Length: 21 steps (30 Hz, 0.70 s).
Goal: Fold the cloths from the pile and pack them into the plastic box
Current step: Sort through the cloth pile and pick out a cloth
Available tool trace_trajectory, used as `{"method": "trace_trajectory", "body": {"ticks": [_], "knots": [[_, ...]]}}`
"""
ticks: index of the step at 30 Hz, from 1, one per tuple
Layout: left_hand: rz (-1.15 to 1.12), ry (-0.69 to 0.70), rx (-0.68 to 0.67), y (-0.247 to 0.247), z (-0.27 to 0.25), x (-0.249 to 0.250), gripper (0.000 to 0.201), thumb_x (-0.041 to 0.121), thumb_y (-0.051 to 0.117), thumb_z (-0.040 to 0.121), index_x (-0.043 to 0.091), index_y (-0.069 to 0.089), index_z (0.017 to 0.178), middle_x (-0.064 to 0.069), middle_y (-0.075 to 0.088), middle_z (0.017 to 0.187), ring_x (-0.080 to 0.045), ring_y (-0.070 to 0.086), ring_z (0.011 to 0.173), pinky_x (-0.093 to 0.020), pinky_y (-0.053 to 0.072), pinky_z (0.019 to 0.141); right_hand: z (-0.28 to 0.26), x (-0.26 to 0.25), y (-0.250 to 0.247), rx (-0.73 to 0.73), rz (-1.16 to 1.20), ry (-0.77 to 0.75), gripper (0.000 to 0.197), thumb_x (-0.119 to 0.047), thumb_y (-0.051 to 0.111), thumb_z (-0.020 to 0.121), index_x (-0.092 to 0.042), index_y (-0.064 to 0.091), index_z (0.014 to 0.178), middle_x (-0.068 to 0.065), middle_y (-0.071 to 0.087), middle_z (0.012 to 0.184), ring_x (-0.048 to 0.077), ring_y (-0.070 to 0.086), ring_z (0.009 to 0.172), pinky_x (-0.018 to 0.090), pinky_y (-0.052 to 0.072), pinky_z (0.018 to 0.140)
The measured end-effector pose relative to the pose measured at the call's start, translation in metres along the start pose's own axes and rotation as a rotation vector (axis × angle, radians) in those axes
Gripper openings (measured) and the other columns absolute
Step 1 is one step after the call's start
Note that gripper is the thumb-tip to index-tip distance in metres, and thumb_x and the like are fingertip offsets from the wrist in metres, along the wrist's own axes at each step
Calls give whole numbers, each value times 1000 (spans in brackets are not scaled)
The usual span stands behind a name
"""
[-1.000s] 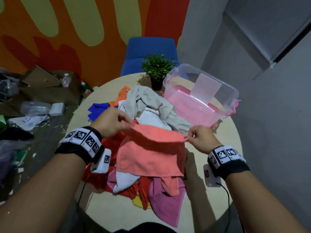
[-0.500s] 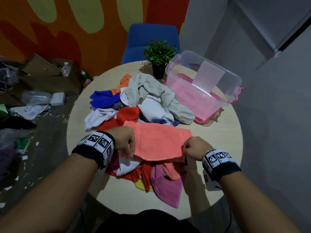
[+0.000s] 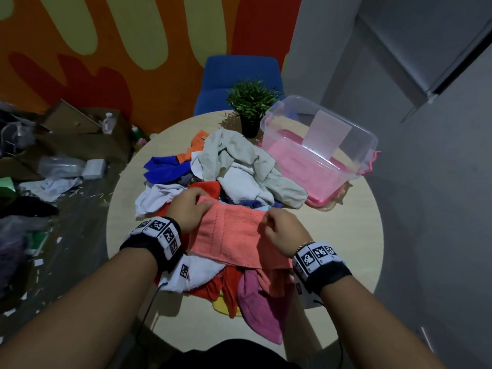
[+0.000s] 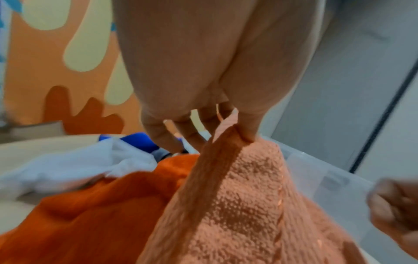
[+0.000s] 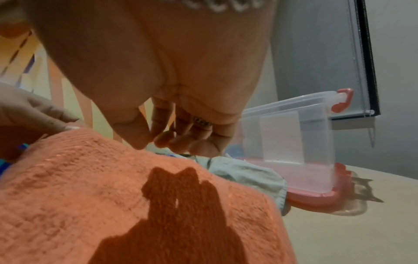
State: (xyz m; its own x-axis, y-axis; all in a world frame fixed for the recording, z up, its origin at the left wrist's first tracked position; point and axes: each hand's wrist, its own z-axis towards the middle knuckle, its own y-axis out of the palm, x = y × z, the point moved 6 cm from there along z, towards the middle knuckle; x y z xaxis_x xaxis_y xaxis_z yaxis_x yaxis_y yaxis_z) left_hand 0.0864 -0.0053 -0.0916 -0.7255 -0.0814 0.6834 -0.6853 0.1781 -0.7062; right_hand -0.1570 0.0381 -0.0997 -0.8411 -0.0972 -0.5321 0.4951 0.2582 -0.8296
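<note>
Half a second ago the coral towel (image 3: 229,235) was spread wide between the two hands; now it is narrower, and the hands have drawn closer together at its far edge. It lies on top of the pile of cloths (image 3: 213,187), on the near part of the one round table (image 3: 332,235).

The left hand (image 3: 187,209) pinches the towel's far left corner between thumb and fingers, as the left wrist view shows. The right hand (image 3: 283,231) sits at the far right corner with its fingers curled and thumb tip down on the terry; whether it actually grips the fabric I cannot tell.

One clear plastic box (image 3: 319,153), pink at the bottom, stands beyond the pile at the right, just beside one small potted plant (image 3: 251,107). One blue chair (image 3: 239,78) stands behind the table.
</note>
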Motion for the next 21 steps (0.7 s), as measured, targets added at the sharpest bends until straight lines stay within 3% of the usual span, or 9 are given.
{"method": "trace_trajectory", "body": {"ticks": [3,6,8,11,14,17,19,21], "knots": [[-99,225,7,-16,-9,55,6,20,72,90,20,72,96,8,70,94,-5,63,90,-26,47,80,5,-16,-16,129,97,-67,28,-25,68,83,-24,56,108,-4,58,107,19,56,101,40,48,90],[-278,365,-36,-24,-16,108,28,11,79,83,19,66,106,2,69,89,-5,65,79,-16,50,76,9,-44,-40,161,273,-156,65,-32,78,81,-22,45,137,-3,59,127,11,56,111,29,46,97],[-435,384,-73,-26,-14,127,41,4,81,80,14,55,110,-5,66,82,-8,63,69,-18,50,69,12,-58,-58,201,340,-195,77,-27,79,81,-28,37,146,-4,61,128,5,59,104,24,46,93],[-475,386,-102,-26,-6,131,47,7,82,80,15,42,105,-13,67,91,-19,60,68,-33,53,68,11,-62,-86,316,410,-242,73,-10,72,84,-29,40,147,-7,59,124,-2,59,94,15,44,89],[-346,380,-144,-22,-1,122,34,8,76,86,15,45,99,-9,69,91,-34,62,70,-45,54,69,8,-58,-112,377,414,-263,62,-7,69,85,-31,50,140,-10,62,122,5,61,105,21,45,97],[-291,436,-98,-21,1,125,27,18,73,90,20,50,104,-2,66,96,-17,64,87,-32,51,77,5,-61,-129,419,438,-305,44,-3,66,86,-27,59,123,-17,63,118,-1,58,111,22,43,101],[-309,495,-145,-18,2,136,37,25,73,89,22,47,115,-2,60,108,-15,61,103,-31,50,91,3,-66,-138,419,468,-327,37,-2,65,88,-27,61,115,-16,64,113,1,59,108,24,45,99],[-333,521,-205,-12,2,146,39,21,71,91,21,43,117,-3,60,110,-17,61,107,-32,50,93,2,-72,-147,394,484,-349,43,0,65,87,-28,60,119,-16,64,116,2,60,110,24,46,100]]}}
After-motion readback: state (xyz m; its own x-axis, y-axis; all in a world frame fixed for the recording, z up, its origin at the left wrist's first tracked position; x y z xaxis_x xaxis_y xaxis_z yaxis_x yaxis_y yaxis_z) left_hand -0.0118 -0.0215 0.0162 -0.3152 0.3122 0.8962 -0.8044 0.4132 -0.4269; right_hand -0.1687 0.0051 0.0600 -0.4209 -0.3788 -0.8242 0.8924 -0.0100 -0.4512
